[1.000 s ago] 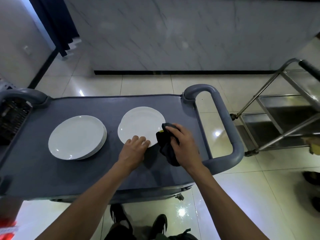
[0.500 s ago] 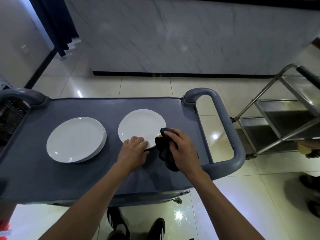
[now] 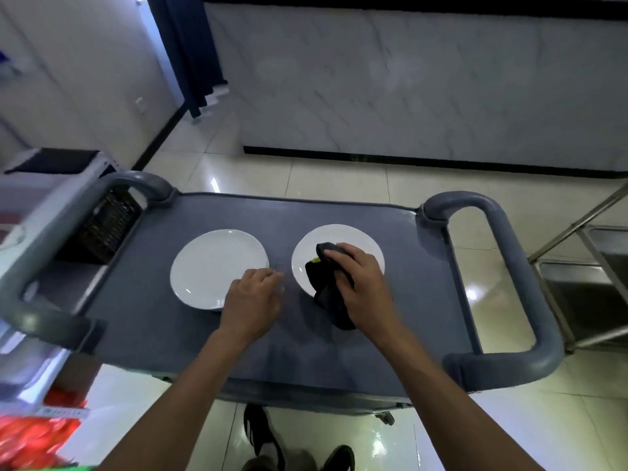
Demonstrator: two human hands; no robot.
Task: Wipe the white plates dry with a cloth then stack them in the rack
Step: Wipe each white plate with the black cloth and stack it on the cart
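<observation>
Risk, slide: right plate [image 3: 353,237] lies flat on smooth cart top [image 3: 390,317] w/ nothing pinning it; a hard wipe stroke toward 6 o'clock could skid it to the near edge.
Risk, cloth: dark cloth [image 3: 326,287] trails off the plate rim at 6 o'clock; the loose tail could drag the plate or miss wet patches.
Risk, stack: left hand [image 3: 253,297] close by left plate stack [image 3: 217,266]; a knock at its 4 o'clock rim could shift it.
Grip R: right hand [image 3: 360,283] curled round the cloth, pressing it on the plate.
Grip L: fingers loosely curled, holding nothing; blurred, contact w/ cart unclear.
Plates: 2 spots, side by side mid-cart. Right = 1. Left looks like a stack; no. in it can't be told.
Cloths: 1.
Hands: 2.
Rack: dark basket [image 3: 105,226] at 9 o'clock end, prob. the rack; 1.
</observation>
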